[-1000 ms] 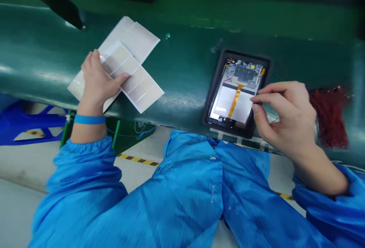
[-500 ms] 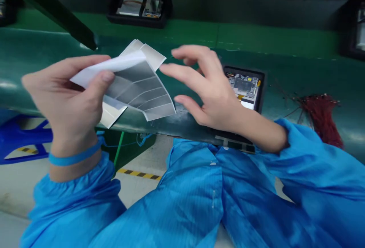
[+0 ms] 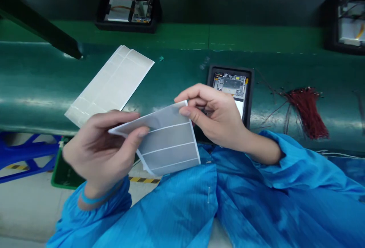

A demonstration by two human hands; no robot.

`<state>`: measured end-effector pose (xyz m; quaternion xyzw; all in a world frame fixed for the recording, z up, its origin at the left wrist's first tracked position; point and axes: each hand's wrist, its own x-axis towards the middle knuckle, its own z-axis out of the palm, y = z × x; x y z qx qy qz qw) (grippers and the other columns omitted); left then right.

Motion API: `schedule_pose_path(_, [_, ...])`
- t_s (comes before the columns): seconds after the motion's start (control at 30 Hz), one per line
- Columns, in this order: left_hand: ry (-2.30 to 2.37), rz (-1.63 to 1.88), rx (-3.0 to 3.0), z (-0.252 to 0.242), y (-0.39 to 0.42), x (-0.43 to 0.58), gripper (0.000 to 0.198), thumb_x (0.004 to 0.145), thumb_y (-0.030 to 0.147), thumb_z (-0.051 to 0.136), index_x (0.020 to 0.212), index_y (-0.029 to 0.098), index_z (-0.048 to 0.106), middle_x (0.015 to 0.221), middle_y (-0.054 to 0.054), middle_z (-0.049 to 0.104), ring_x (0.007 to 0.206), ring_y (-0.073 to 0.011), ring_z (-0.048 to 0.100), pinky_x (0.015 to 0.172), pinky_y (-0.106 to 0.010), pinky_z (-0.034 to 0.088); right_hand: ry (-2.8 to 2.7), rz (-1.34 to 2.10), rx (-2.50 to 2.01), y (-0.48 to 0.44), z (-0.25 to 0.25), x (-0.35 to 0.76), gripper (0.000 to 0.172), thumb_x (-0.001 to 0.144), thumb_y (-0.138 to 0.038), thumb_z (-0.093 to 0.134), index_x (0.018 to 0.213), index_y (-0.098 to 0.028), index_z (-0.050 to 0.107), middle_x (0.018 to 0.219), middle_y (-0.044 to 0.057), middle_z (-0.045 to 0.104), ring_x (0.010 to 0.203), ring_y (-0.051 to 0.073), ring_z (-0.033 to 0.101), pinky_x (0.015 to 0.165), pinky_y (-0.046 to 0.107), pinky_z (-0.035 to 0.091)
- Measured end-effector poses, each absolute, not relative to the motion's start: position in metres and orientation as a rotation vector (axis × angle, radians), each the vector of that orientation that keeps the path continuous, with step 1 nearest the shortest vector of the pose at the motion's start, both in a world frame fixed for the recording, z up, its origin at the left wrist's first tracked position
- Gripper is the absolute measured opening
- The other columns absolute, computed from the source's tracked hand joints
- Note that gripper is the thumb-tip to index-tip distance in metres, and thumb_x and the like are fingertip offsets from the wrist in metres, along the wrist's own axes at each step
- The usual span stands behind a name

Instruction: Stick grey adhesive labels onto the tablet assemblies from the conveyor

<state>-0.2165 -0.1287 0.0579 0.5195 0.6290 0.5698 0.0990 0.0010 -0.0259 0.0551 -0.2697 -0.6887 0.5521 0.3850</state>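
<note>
Between my hands is a folded sheet of grey stickers, divided into strips by pale lines. My left hand pinches its left side, thumb on top. At the sheet's upper right corner, the thumb and fingers of my right hand are closed on the edge. A stack of pale sticker sheets lies on the green bench behind my left hand. Past my right hand sits a black tray holding an opened device with a circuit board; my hand hides its lower part.
A bundle of dark red wires lies on the right of the bench. Farther back are another device tray and one at the right edge. A dark green bar slants in from the upper left. A blue stool stands below.
The held sheet has come down and toward me, uncovering the pale stack. My right hand, apart from the sheet before, now grips its corner.
</note>
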Motion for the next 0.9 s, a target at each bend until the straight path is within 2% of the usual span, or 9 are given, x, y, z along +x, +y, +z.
schedule_pose_path(0.07, [1.831,1.587,1.543,0.043,-0.13,-0.212,0.028,0.074,0.022,0.095,0.101,0.025,0.087,0.083,-0.001,0.077,0.065,-0.0098,0.066,0.052,-0.016,0.049,-1.698,1.517,-0.749,-0.029,0.04,0.009,0.026,0.103,-0.043,0.07,0.11,-0.019,0.068,0.07,-0.006,0.062,0.062,0.008,0.058,0.061,0.023,0.046])
schedule_pose_path(0.17, [1.826,1.521,1.281,0.024,-0.128,-0.202,0.02,0.08,0.029,0.093,0.099,0.024,0.087,0.072,-0.001,0.074,0.055,-0.0084,0.061,0.048,-0.016,0.047,-1.73,1.493,-0.854,-0.033,0.023,0.02,0.022,0.105,-0.041,0.066,0.108,-0.019,0.068,0.071,-0.005,0.065,0.062,0.009,0.059,0.06,0.023,0.046])
schedule_pose_path(0.27, [1.811,1.565,1.177,0.014,-0.123,-0.19,0.016,0.081,0.03,0.092,0.093,0.022,0.087,0.071,-0.002,0.073,0.057,-0.0091,0.061,0.049,-0.016,0.047,-1.903,1.121,-0.884,-0.034,0.013,0.028,0.015,0.107,-0.029,0.059,0.107,-0.019,0.072,0.09,0.002,0.076,0.076,0.012,0.068,0.067,0.024,0.052])
schedule_pose_path(0.37, [1.804,1.596,1.141,0.009,-0.119,-0.182,0.015,0.079,0.03,0.093,0.089,0.021,0.086,0.072,-0.003,0.073,0.062,-0.0103,0.064,0.052,-0.017,0.047,-2.062,0.635,-0.831,-0.035,0.005,0.031,0.02,0.106,-0.017,0.055,0.11,-0.02,0.074,0.108,0.006,0.08,0.096,0.015,0.073,0.077,0.026,0.056])
schedule_pose_path(0.47, [1.802,1.584,1.116,0.007,-0.115,-0.179,0.016,0.078,0.03,0.093,0.089,0.021,0.086,0.072,-0.003,0.072,0.065,-0.0112,0.065,0.053,-0.017,0.047,-2.12,0.208,-0.76,-0.036,-0.003,0.034,0.022,0.103,-0.009,0.056,0.111,-0.02,0.074,0.112,0.007,0.081,0.093,0.015,0.073,0.075,0.027,0.056])
schedule_pose_path(0.53, [1.788,1.574,1.102,0.008,-0.114,-0.177,0.015,0.078,0.03,0.093,0.089,0.021,0.086,0.073,-0.003,0.073,0.065,-0.011,0.064,0.053,-0.018,0.047,-2.136,0.052,-0.724,-0.036,-0.008,0.035,0.022,0.102,-0.008,0.058,0.11,-0.022,0.073,0.113,0.007,0.08,0.086,0.015,0.07,0.07,0.028,0.054])
schedule_pose_path(0.63, [1.769,1.548,1.067,0.011,-0.113,-0.176,0.014,0.079,0.028,0.093,0.088,0.021,0.086,0.073,-0.002,0.073,0.062,-0.0102,0.062,0.052,-0.019,0.045,-2.179,0.077,-0.692,-0.035,-0.01,0.036,0.022,0.101,-0.009,0.058,0.109,-0.026,0.071,0.117,0.006,0.078,0.088,0.017,0.066,0.068,0.032,0.051])
schedule_pose_path(0.73, [1.772,1.516,1.067,0.011,-0.112,-0.176,0.013,0.08,0.028,0.092,0.088,0.021,0.085,0.074,-0.003,0.073,0.064,-0.0107,0.062,0.053,-0.02,0.046,-2.131,0.151,-0.723,-0.033,-0.009,0.034,0.018,0.101,-0.01,0.056,0.102,-0.024,0.068,0.117,0.008,0.075,0.092,0.02,0.064,0.071,0.036,0.05])
schedule_pose_path(0.9, [1.734,1.396,1.091,0.003,-0.106,-0.18,0.019,0.083,0.036,0.091,0.092,0.022,0.083,0.082,-0.004,0.075,0.066,-0.0114,0.062,0.054,-0.022,0.045,-2.025,0.353,-0.656,-0.034,0.002,0.029,0.015,0.103,-0.014,0.051,0.099,-0.021,0.063,0.114,0.01,0.066,0.101,0.022,0.062,0.086,0.041,0.053])
